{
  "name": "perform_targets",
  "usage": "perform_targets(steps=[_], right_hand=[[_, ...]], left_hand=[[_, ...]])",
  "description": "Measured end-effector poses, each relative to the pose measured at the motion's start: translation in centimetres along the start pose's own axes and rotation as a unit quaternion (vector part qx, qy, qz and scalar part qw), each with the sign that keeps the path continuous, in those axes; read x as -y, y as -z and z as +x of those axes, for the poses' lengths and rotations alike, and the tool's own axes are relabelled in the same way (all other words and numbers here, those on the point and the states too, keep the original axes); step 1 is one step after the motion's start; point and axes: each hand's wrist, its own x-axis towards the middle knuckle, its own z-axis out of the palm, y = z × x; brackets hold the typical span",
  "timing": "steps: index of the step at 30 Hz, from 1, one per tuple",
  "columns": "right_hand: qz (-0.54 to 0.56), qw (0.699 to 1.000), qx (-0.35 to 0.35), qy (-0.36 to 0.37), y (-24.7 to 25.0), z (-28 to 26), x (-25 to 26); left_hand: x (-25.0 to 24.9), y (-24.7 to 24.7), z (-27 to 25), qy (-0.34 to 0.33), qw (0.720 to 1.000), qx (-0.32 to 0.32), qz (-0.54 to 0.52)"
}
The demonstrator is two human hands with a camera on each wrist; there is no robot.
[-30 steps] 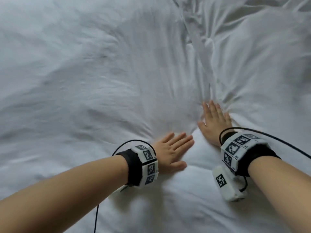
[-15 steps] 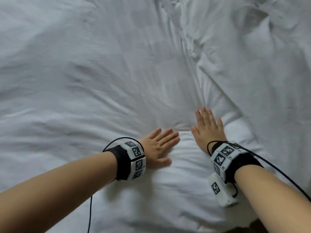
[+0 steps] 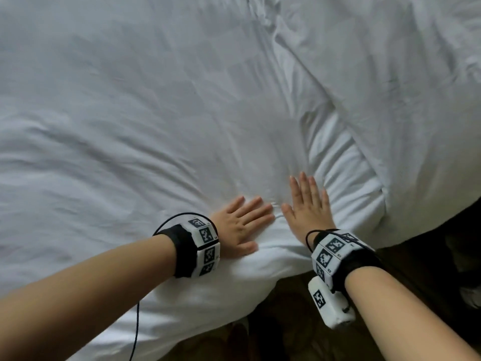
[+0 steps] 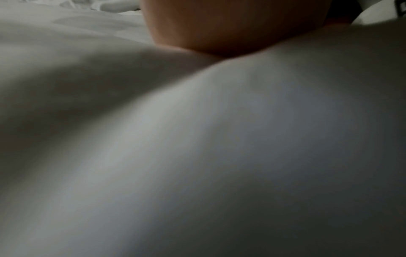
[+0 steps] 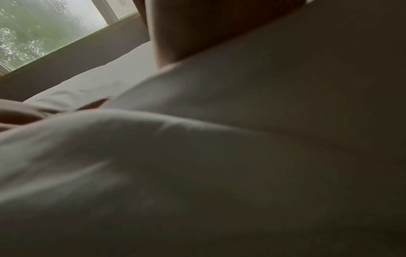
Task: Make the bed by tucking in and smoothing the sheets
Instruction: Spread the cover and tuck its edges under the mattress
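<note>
1. Two hands lie flat on the white sheet (image 3: 161,131) near the bed's near corner: left hand (image 3: 240,225) and right hand (image 3: 308,208), fingers straight and spread, palms down, gripping nothing. They sit just beside each other, thumbs nearly meeting.
2. Sheet covers the mattress across most of the head view. Fine creases fan outward from the hands; broader wrinkles run at left.
3. A thicker white duvet (image 3: 390,74) lies bunched at right, its edge running diagonally down toward the corner and overlapping the sheet.
4. Gathered, puckered fabric at the mattress corner (image 3: 346,162) suggests elastic there, already pulled over.
5. Handling, as judged: thin, soft, light cloth; slides under a flat palm, bunches easily. Best smoothed with open palms sweeping outward; for tucking, pinch the hem at the bed edge (image 3: 260,280) by the dark floor (image 3: 416,256).
6. Wrist views are dim, showing only close fabric, plus a window (image 5: 44,31) beyond.
7. Containers: none seen.
</note>
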Motion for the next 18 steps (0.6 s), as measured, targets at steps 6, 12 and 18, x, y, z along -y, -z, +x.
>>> perform_targets(steps=[6, 12, 18], right_hand=[[-0.003, 1.0, 0.021, 0.018, -2.5, -3.5, -1.7], [0.018, 0.999, 0.027, 0.029, -5.0, -6.6, -3.4], [0.25, 0.958, -0.139, 0.02, -4.8, -8.7, -6.6]], left_hand=[[-4.5, -1.4, -0.9, -0.003, 1.0, 0.028, 0.007], [-8.8, -2.7, -1.9, 0.047, 0.998, 0.039, 0.029], [-11.0, -2.3, -2.1, 0.108, 0.991, -0.037, -0.075]])
